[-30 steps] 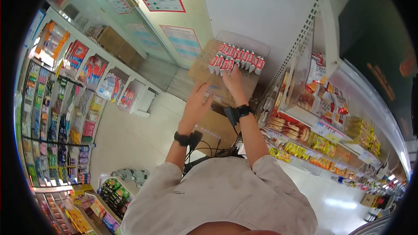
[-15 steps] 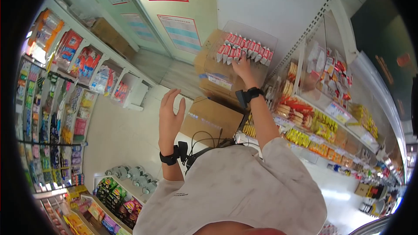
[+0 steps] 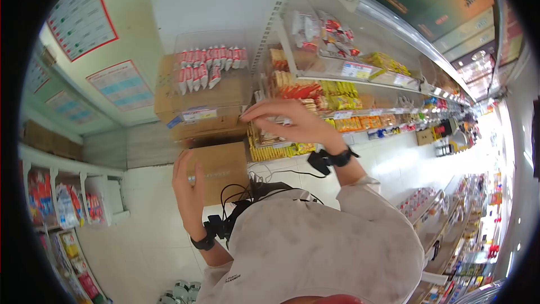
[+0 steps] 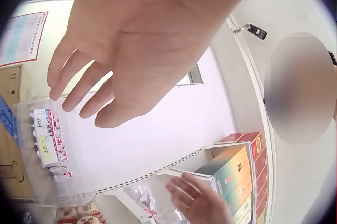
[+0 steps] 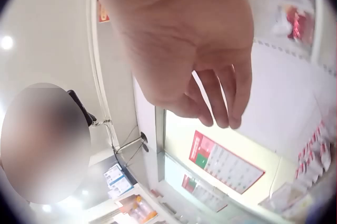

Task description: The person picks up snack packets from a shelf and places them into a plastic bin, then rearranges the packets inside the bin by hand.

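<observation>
Red and white snack packets [image 3: 203, 59] stand in rows inside a clear plastic bin [image 3: 230, 87] with a price label [image 3: 199, 114] on its front. My right hand [image 3: 292, 121] is in the air to the right of the bin, fingers extended and holding nothing; its palm fills the top of the right wrist view. Lower and to the left, my left hand [image 3: 189, 191] hovers in front of a cardboard box [image 3: 219, 166], fingers straight and apart from everything. The left wrist view shows its bare palm and spread fingers [image 4: 105, 84].
Tiered shelves [image 3: 360, 79] with bagged snacks and yellow packets [image 3: 388, 63] run along the right. Black cables [image 3: 230, 194] lie near the body. A low white shelf [image 3: 107, 191] with hanging packs stands at the left, and a wall [image 3: 202, 0] rises behind the bin.
My right hand has left the packets in the bin and drawn back to the right. The head view has swung right. My left hand stays raised with nothing in it.
</observation>
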A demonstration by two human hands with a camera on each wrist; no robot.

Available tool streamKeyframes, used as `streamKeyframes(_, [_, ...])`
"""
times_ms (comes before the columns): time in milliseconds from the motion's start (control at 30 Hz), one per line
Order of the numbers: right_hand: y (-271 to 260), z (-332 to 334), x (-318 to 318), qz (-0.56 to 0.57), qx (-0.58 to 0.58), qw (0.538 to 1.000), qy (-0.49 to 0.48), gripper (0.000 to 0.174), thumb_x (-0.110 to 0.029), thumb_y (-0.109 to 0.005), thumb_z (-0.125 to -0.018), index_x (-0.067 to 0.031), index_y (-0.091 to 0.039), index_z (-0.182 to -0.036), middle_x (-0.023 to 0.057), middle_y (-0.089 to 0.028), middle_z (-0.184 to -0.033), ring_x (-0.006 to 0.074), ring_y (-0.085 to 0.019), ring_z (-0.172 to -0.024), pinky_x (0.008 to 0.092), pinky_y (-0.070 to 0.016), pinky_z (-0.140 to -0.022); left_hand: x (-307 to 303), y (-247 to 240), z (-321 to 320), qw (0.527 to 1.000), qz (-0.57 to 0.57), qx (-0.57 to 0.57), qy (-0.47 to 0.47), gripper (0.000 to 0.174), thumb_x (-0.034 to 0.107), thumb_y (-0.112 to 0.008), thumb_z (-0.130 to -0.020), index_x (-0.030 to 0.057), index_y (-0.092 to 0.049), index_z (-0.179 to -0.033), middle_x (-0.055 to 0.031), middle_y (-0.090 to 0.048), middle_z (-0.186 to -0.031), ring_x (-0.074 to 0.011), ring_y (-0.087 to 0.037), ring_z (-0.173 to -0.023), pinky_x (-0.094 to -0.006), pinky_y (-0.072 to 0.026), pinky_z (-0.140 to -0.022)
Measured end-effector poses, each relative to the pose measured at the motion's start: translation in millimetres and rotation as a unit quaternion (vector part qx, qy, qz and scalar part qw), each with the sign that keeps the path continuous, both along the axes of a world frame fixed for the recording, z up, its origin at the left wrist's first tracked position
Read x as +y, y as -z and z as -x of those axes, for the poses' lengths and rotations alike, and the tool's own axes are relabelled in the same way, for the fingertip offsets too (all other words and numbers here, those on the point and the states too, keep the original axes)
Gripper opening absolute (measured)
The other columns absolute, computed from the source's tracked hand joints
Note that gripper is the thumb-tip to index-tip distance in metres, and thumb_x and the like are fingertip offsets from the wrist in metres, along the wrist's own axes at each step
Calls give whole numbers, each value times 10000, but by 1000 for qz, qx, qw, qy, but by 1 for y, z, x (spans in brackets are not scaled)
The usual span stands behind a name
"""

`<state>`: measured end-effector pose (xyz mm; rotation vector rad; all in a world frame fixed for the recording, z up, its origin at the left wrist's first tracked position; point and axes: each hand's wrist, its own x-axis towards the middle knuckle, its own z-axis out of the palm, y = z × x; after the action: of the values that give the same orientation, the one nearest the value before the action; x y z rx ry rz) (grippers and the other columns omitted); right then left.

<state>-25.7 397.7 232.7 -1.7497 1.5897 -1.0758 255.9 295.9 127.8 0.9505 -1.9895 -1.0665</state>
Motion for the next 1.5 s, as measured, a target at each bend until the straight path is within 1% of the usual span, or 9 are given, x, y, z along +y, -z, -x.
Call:
streamKeyframes(233, [-72,125,73,136,146,932,303,270,-186,-565,-1032,-38,-646,-1242,87,-713,-1180,194,-666,-1078,328,-510,-945,5,-16,31,997,39,-3,71,262,105,-608,-991,2,-645,-1230,-190,-653,-1241,-322,-624,-1149,-351,-508,-913])
streamKeyframes(400, [-69,229,61,-178,151,868,438,635,-436,-721,-899,17,-589,-1324,168,-680,-1234,257,-635,-1159,380,-496,-980,29,-56,77,993,7,23,117,229,102,-632,-978,14,-675,-1184,-157,-681,-1145,-277,-656,-1061,-335,-504,-904])
streamKeyframes(633, [-38,287,58,-170,281,894,306,570,-371,-798,-786,-52,-678,-1243,200,-702,-1166,338,-665,-1094,393,-504,-955,47,-74,140,982,60,56,169,221,75,-638,-962,9,-678,-1169,-127,-698,-1030,-214,-671,-965,-316,-505,-882])
streamKeyframes(833, [-59,212,96,125,274,871,387,335,-176,-742,-813,-53,-705,-1122,184,-696,-1151,387,-635,-1081,436,-516,-920,66,-83,187,967,-32,76,240,207,102,-612,-1002,-3,-684,-1165,-109,-714,-1055,-178,-688,-985,-294,-519,-899])
streamKeyframes(867, [-65,193,102,151,262,871,388,320,-164,-738,-826,-57,-695,-1125,179,-690,-1162,380,-628,-1098,443,-510,-934,65,-85,192,956,-100,55,271,300,179,-585,-1040,-24,-651,-1251,-128,-694,-1225,-202,-647,-1161,-341,-505,-1001])
streamKeyframes(1033, [-57,118,118,260,204,894,301,353,-153,-769,-829,-57,-651,-1148,167,-675,-1164,354,-609,-1153,438,-516,-953,82,-75,244,876,-180,319,315,450,229,-509,-1076,-21,-455,-1447,-154,-604,-1370,-205,-578,-1264,-340,-468,-1055])
streamKeyframes(1267, [-52,116,89,225,46,964,133,342,-157,-733,-883,-16,-627,-1176,187,-668,-1169,384,-648,-1074,444,-512,-962,78,-92,243,887,-269,344,151,475,296,-502,-1083,-3,-453,-1449,-157,-621,-1342,-232,-626,-1204,-363,-507,-1022])
streamKeyframes(1400, [-57,206,23,185,249,939,148,444,-130,-637,-930,-29,-544,-1352,219,-605,-1291,404,-585,-1197,449,-486,-1004,69,-72,223,904,-257,322,114,459,316,-534,-1070,-12,-515,-1391,-176,-643,-1296,-243,-662,-1154,-356,-547,-962])
streamKeyframes(1500, [-49,242,-7,16,319,943,94,631,-162,-659,-944,-91,-401,-1515,231,-397,-1555,361,-364,-1463,387,-349,-1172,75,-73,209,906,-274,312,87,449,324,-552,-1061,-16,-548,-1354,-186,-650,-1267,-251,-682,-1112,-363,-560,-943])
